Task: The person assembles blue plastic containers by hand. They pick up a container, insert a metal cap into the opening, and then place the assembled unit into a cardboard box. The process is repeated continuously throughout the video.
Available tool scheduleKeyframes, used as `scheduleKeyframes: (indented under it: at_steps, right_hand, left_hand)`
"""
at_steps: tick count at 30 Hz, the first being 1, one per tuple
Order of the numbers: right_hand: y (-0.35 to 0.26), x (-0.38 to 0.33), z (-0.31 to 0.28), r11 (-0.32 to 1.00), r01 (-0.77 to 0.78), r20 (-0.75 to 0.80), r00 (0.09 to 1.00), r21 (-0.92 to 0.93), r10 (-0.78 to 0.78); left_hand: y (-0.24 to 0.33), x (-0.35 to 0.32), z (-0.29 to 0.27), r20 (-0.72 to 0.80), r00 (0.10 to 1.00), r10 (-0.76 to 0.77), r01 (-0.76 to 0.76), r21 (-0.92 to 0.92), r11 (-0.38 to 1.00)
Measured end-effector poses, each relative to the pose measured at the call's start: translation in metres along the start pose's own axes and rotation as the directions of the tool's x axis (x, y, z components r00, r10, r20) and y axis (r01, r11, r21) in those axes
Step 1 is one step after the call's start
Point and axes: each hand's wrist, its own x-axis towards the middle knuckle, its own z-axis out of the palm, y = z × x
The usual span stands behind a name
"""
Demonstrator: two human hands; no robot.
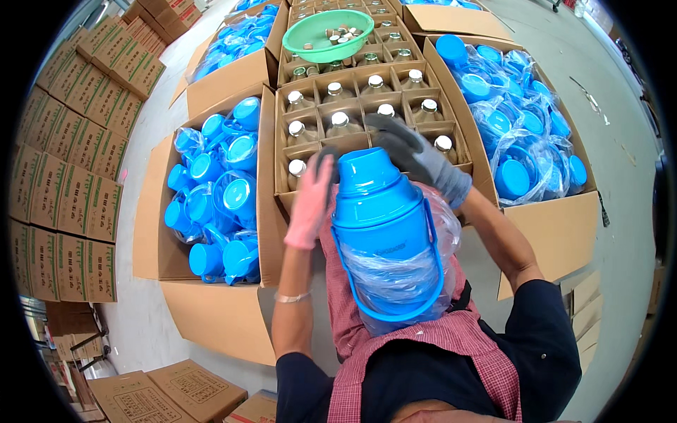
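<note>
A blue vacuum flask [386, 233] with a carrying handle stands in front of my body, tilted slightly, its cup-shaped lid on top. Crumpled clear plastic film [395, 278] wraps its lower part. My left hand [312, 204], in a pink glove with dark fingertips, is raised beside the flask's left shoulder, its fingers stretched out. Over the near rows of the divided carton [282, 190], my right hand [422, 156] in a grey glove reaches with extended fingers, just behind the flask lid. Bottles with white caps [340, 120] fill the carton's cells; my right hand hides some.
Open cartons of bagged blue flasks flank me, at left [264, 204] and right [543, 211]. A green basin [296, 42] with small pieces rests on bottles farther back. Stacked boxes [70, 183] line the far left; closed cartons [166, 391] sit at lower left.
</note>
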Motion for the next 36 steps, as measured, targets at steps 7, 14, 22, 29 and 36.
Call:
scheduleKeyframes:
  at_steps: [7,14,22,29,36]
  right_hand:
    - [0.03,0.0,-0.047,0.989,0.001,-0.107,0.994,-0.149,-0.017]
    - [0.052,0.009,-0.052,0.995,0.003,-0.08,0.997,-0.095,-0.011]
    - [0.03,0.014,-0.049,0.993,-0.115,-0.022,0.993,0.034,0.116]
    - [0.066,0.014,-0.075,0.99,0.02,0.058,0.998,-0.137,-0.012]
    - [-0.019,0.022,-0.03,0.986,-0.125,0.171,0.975,-0.106,0.142]
  left_hand:
    - [0.033,0.018,-0.042,0.175,0.814,-0.554,0.404,-0.857,0.321]
    - [0.017,0.007,-0.039,0.322,0.852,-0.413,0.4,-0.909,0.116]
    - [0.011,0.005,-0.047,0.217,0.867,-0.448,0.313,-0.938,0.15]
    - [0.021,0.005,-0.048,0.23,0.821,-0.523,0.435,-0.845,0.31]
    - [0.02,0.009,-0.064,0.3,0.826,-0.478,0.503,-0.775,0.383]
